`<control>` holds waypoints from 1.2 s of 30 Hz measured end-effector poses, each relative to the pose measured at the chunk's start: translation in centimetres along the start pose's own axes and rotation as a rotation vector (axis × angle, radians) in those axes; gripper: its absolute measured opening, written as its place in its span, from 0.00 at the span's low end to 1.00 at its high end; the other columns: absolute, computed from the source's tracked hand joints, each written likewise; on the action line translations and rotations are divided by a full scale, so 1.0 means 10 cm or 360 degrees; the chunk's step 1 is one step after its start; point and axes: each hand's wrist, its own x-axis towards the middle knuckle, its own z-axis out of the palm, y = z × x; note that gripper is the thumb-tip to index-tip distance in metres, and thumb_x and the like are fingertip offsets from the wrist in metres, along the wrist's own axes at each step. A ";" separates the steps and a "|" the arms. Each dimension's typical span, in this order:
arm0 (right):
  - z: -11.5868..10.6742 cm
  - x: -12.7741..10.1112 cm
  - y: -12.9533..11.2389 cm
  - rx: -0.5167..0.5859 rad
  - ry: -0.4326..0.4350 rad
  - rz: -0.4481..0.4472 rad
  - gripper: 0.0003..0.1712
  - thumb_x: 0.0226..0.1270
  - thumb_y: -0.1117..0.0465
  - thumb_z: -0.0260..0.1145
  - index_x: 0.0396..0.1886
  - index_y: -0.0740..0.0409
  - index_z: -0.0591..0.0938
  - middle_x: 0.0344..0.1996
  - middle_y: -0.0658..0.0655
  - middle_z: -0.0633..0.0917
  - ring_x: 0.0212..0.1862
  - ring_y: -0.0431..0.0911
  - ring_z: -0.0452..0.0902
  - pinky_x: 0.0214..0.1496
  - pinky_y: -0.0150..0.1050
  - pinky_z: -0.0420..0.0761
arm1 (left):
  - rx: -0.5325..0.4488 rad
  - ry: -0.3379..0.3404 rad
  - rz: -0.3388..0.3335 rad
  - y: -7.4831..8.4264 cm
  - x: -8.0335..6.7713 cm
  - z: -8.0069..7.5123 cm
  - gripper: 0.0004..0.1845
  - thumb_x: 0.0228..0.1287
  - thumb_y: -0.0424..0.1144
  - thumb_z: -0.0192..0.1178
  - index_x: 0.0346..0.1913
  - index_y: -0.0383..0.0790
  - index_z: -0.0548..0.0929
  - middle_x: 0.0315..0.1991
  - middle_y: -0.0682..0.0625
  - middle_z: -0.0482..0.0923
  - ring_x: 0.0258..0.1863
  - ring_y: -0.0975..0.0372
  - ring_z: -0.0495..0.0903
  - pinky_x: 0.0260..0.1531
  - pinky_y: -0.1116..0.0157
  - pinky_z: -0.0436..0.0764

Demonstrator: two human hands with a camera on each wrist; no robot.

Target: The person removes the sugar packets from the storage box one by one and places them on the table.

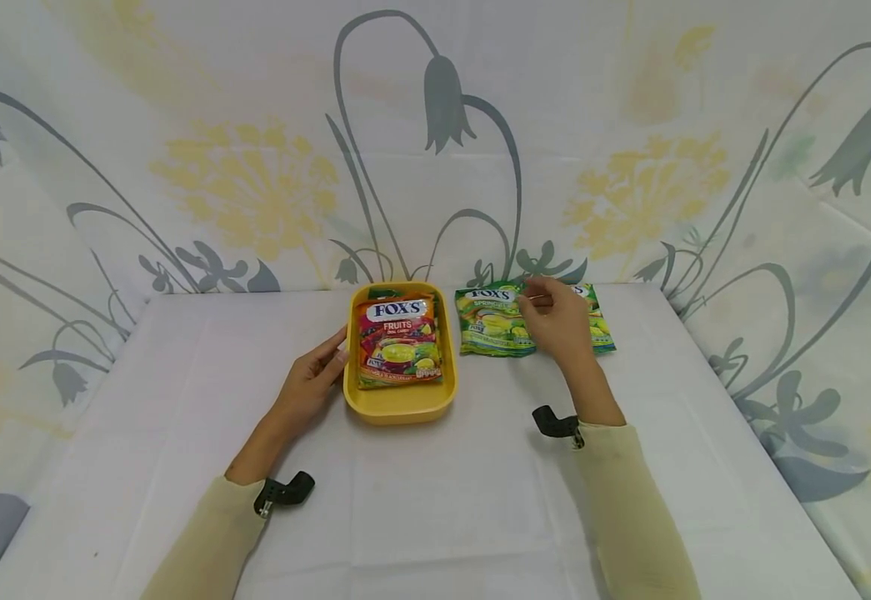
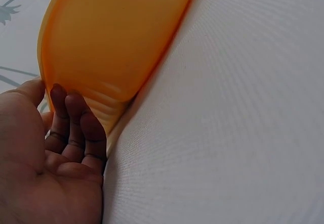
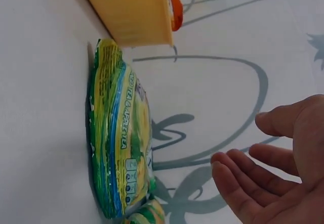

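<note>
A yellow plastic tray (image 1: 399, 408) stands on the table, with a red Fox's Fruits candy bag (image 1: 399, 343) lying in it over a partly hidden green one. My left hand (image 1: 313, 379) holds the tray's left side, thumb at the rim and curled fingers (image 2: 76, 105) against the outer wall. To the right lies a green Fox's candy bag (image 1: 493, 323), seen edge-on in the right wrist view. My right hand (image 1: 558, 318) hovers above the table with loosely bent fingers and nothing in its grasp. Behind it, a second green candy bag (image 1: 600, 325) is partly covered.
White cloth covers the table (image 1: 435, 500). A flower-printed curtain (image 1: 435, 192) hangs along the table's back edge and both sides. Dark wrist-camera mounts (image 1: 285, 492) sit at both sleeve cuffs.
</note>
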 end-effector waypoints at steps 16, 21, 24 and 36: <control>0.25 -0.08 -0.26 0.0091 -0.0193 -0.0165 0.19 0.75 0.66 0.68 0.61 0.69 0.84 0.48 0.65 0.89 0.49 0.57 0.89 0.54 0.51 0.88 | 0.0046 0.0000 0.0009 0.01 -0.01 0.00 0.27 0.87 0.44 0.50 0.83 0.52 0.65 0.50 0.36 0.80 0.43 0.63 0.79 0.48 0.71 0.82; 0.39 -0.09 -0.38 0.0114 -0.0250 -0.0159 0.20 0.75 0.67 0.68 0.63 0.67 0.83 0.51 0.66 0.89 0.51 0.57 0.89 0.56 0.50 0.88 | 0.0069 0.0003 0.0017 0.00 -0.01 -0.01 0.27 0.87 0.44 0.50 0.83 0.52 0.66 0.47 0.39 0.79 0.42 0.62 0.78 0.46 0.72 0.81; 0.49 -0.09 -0.46 0.0110 -0.0286 -0.0149 0.20 0.75 0.65 0.69 0.63 0.67 0.83 0.52 0.65 0.89 0.52 0.56 0.88 0.57 0.48 0.88 | 0.0076 0.0002 0.0002 0.01 -0.01 -0.01 0.27 0.87 0.44 0.51 0.83 0.52 0.66 0.45 0.40 0.78 0.42 0.61 0.77 0.45 0.72 0.81; 0.81 -0.08 -0.65 0.0140 -0.0464 -0.0041 0.25 0.76 0.64 0.70 0.68 0.68 0.79 0.60 0.67 0.85 0.59 0.57 0.86 0.62 0.48 0.85 | 0.0053 0.0001 -0.0024 0.04 -0.01 -0.01 0.28 0.87 0.45 0.50 0.84 0.53 0.64 0.58 0.35 0.80 0.46 0.62 0.79 0.50 0.74 0.82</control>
